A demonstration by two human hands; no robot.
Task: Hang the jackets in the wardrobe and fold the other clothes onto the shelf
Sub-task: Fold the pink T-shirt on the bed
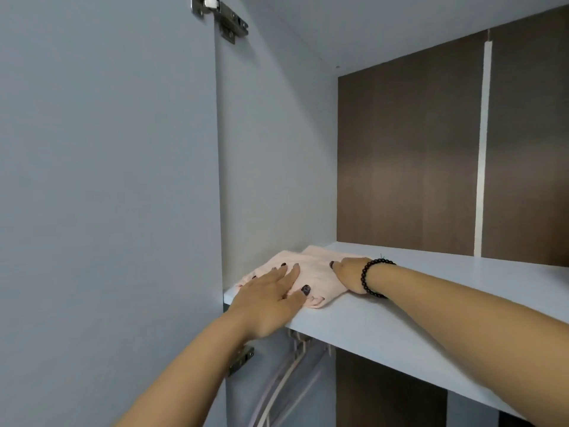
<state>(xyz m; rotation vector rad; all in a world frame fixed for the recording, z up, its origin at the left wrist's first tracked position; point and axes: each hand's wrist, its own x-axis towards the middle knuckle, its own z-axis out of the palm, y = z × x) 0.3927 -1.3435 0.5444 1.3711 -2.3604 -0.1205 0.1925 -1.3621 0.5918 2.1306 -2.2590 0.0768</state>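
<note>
A folded pale pink garment [317, 272] lies at the left end of the white wardrobe shelf [415, 322], close to the side wall. My left hand [271, 297] rests flat on its front left part with straight fingers. My right hand [349, 274], with a black bead bracelet on the wrist, presses against the garment's right edge; its fingers are mostly hidden behind the fabric and the hand itself.
The open wardrobe door [107, 195] stands at the left with metal hinges [221, 16]. A brown back panel [409, 155] closes the compartment. Below the shelf hang several pale hangers [292, 374].
</note>
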